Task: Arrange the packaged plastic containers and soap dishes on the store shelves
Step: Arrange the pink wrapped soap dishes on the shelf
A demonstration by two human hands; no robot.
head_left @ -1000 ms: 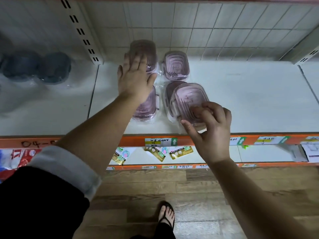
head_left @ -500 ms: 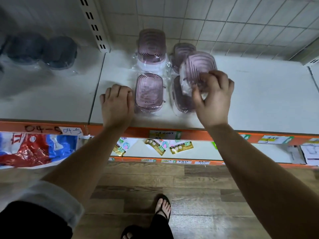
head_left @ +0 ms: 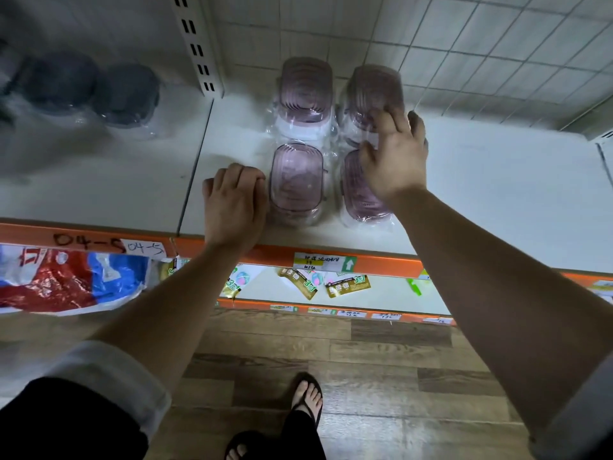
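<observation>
Our right hand (head_left: 394,161), fingers spread on the container (head_left: 368,84) beneath them, should nudge it square (gently); left hand (head_left: 234,204) curled, empty.

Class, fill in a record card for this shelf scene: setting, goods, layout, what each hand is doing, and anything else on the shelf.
Setting: white store shelf with an orange front edge
Goods: four wrapped purple containers
Layout: two by two: back-left container, back-right container, front-left container, front-right container
Left hand: fingers curled, resting on the shelf beside the front-left container, holding nothing
Right hand: fingers spread, touching the back-right container
Also there: grey round containers in the left bay
</observation>
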